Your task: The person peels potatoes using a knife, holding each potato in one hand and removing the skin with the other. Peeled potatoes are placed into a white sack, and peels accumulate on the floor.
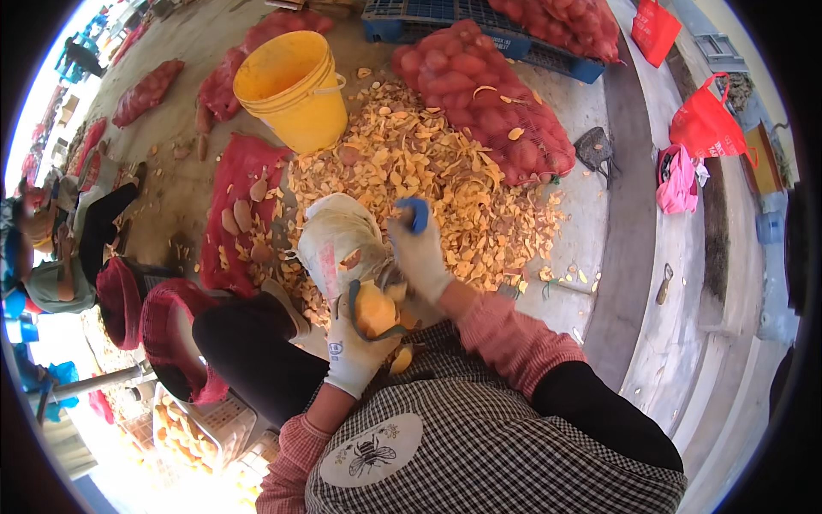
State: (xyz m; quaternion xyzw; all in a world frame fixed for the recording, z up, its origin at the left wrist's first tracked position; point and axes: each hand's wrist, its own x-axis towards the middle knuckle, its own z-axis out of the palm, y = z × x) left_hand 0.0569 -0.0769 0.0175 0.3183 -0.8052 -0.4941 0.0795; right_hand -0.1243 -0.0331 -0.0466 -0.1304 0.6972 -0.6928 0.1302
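My left hand (358, 350), in a white work glove, grips a peeled sweet potato (376, 310) with orange flesh. A dark band (354, 315) curves around the sweet potato; I cannot tell whether it belongs to the glove. Up and to the right, my right hand (417, 254), gloved and blurred, closes around a blue object (417, 215), whose working end does not show. Just beyond my left hand is a pale plastic-wrapped bulge (337, 234) with a scrap of peel on it. A large heap of peelings (443, 186) spreads on the ground before me.
A yellow bucket (289, 96) stands behind the heap, beside a red mesh sack of sweet potatoes (488, 103). Further back is a blue pallet (443, 16). At left are a red-netted basket (170, 321), crates of peeled pieces (186, 430) and a seated person (61, 276). Steps (648, 289) run along the right.
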